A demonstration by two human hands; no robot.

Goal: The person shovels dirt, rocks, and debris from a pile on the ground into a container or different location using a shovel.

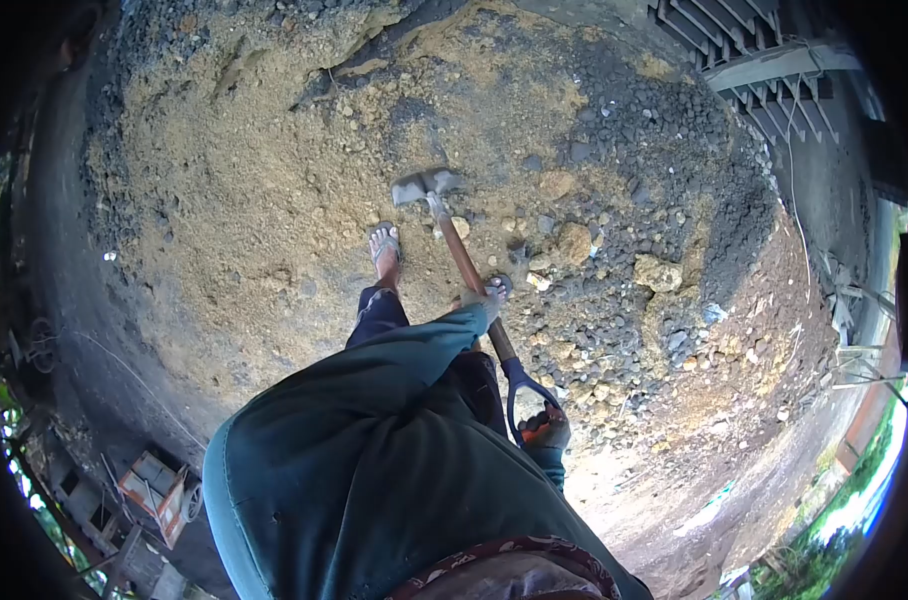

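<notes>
A shovel with a wooden shaft and a dark D-shaped grip slants across the ground in front of my feet. Its grey metal blade lies over the loose, sandy soil, close past my sandalled foot. My left hand is closed around the middle of the shaft, partly hidden by the sleeve. At the shaft's end, my right hand grips the D-shaped handle; something orange shows at the palm.
Dark gravel and pale stones lie to the right of the shovel. A slatted metal frame stands at the upper right, with a thin cable running down from it. An orange-and-grey cart is at the lower left.
</notes>
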